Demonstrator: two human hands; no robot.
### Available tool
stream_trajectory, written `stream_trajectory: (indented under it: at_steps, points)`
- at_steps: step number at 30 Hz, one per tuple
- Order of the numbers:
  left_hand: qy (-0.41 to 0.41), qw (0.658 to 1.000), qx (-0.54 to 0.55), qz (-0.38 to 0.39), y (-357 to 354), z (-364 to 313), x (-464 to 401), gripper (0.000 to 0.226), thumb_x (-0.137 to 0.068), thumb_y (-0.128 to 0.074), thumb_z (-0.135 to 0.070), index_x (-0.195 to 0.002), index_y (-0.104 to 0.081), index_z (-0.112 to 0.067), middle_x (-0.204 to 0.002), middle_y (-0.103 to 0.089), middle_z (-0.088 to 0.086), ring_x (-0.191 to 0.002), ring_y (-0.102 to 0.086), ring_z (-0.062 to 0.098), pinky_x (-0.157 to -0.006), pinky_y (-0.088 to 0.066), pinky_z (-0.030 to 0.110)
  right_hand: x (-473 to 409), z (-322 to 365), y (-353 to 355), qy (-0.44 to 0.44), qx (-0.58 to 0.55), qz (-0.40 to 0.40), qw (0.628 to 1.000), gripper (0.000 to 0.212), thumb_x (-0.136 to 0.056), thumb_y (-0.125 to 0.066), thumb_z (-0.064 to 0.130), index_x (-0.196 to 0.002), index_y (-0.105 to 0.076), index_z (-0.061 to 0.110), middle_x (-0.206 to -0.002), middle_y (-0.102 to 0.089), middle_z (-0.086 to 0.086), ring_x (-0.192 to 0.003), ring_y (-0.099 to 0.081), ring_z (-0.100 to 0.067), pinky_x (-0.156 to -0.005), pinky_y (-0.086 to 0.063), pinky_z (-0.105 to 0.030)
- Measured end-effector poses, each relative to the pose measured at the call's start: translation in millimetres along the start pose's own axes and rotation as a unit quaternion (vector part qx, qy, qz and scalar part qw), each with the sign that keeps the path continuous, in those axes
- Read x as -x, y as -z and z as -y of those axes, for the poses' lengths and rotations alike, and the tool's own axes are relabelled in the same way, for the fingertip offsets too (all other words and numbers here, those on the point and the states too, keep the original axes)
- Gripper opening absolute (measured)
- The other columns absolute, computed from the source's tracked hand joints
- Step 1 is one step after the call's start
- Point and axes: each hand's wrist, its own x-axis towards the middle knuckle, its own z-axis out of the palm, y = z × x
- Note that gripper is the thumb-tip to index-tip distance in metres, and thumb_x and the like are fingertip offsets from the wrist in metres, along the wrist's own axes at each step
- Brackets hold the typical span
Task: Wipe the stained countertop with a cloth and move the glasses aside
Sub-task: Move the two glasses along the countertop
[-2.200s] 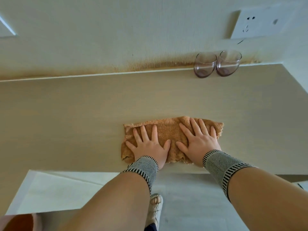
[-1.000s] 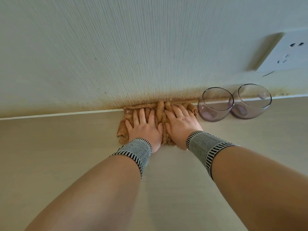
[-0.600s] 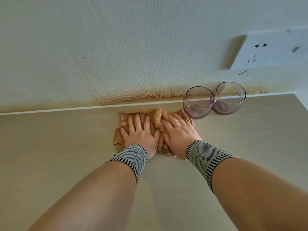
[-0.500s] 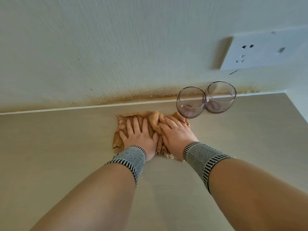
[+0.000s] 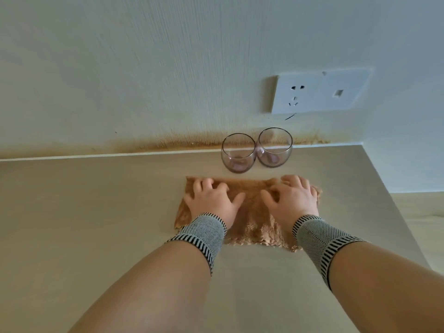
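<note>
A tan terry cloth point(image 5: 251, 200) lies spread on the beige countertop point(image 5: 96, 212), just in front of two glasses. My left hand point(image 5: 212, 200) presses on its left part and my right hand point(image 5: 292, 199) on its right part, fingers pointing to the wall and slightly bent. The left glass point(image 5: 237, 153) and the right glass point(image 5: 275, 147) are clear, round and stemless, with a purplish tint. They stand side by side, touching, against the back wall. Both hands are a short way in front of the glasses and do not touch them.
A brown stain point(image 5: 192, 140) runs along the foot of the wall behind the glasses. A white wall socket point(image 5: 319, 92) sits above them. The countertop ends at its right edge point(image 5: 384, 200), with a side wall at the right.
Both hands have pulled the cloth back from the wall towards me and to the right. The cloth has gone from bunched to spread flat. The glasses have not moved.
</note>
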Motion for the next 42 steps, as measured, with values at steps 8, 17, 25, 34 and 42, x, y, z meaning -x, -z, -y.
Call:
stream_trajectory:
  at_steps: [8, 17, 25, 34, 42]
  points:
    - [0.077, 0.973, 0.206, -0.072, 17, -33, -45, 0.089, -0.070, -0.073, -0.068, -0.133, -0.037, -0.017, -0.135, -0.047, 0.004, -0.126, -0.043, 0.026, -0.100, -0.041, 0.044, -54, -3, 23, -0.134, -0.262, -0.065, 0.954, 0.106, -0.076, -0.079, 0.048, -0.154, -0.016, 0.014, -0.154, -0.030, -0.010, -0.141, -0.031, -0.028, -0.115, -0.031, -0.046]
    - [0.074, 0.953, 0.288, -0.051, 11, -39, -74, 0.102, -0.063, -0.076, -0.069, -0.142, -0.032, -0.022, -0.134, -0.054, 0.000, -0.128, -0.045, 0.025, -0.104, -0.042, 0.052, -85, 5, 18, -0.107, -0.330, -0.049, 0.937, 0.113, -0.074, -0.084, 0.039, -0.157, -0.010, 0.017, -0.152, -0.034, -0.003, -0.123, -0.050, -0.017, -0.091, -0.038, -0.026]
    - [0.057, 0.936, 0.343, -0.059, 27, -19, -68, 0.094, -0.067, -0.083, -0.054, -0.139, -0.034, -0.018, -0.121, -0.057, -0.002, -0.105, -0.060, 0.021, -0.090, -0.054, 0.040, -80, 26, 20, -0.097, -0.315, -0.063, 0.942, 0.104, -0.070, -0.085, 0.045, -0.150, -0.027, 0.015, -0.142, -0.042, -0.006, -0.125, -0.049, -0.023, -0.097, -0.043, -0.033]
    - [0.112, 0.911, 0.365, -0.157, 77, 78, -18, 0.092, -0.071, -0.084, -0.044, -0.142, -0.033, -0.014, -0.131, -0.054, 0.002, -0.114, -0.055, 0.019, -0.093, -0.045, 0.028, -35, 131, 29, -0.009, -0.341, -0.023, 0.940, 0.101, -0.070, -0.085, 0.041, -0.149, -0.027, 0.018, -0.147, -0.039, 0.000, -0.128, -0.048, -0.020, -0.093, -0.042, -0.028]
    - [0.169, 0.885, 0.379, -0.211, 123, 227, 25, 0.083, -0.067, -0.086, -0.044, -0.129, -0.040, -0.012, -0.118, -0.058, 0.003, -0.108, -0.058, 0.023, -0.084, -0.043, 0.026, 18, 279, 8, 0.065, -0.352, 0.019, 0.934, 0.101, -0.068, -0.086, 0.038, -0.148, -0.029, 0.018, -0.146, -0.040, 0.001, -0.127, -0.048, -0.018, -0.090, -0.035, -0.023]
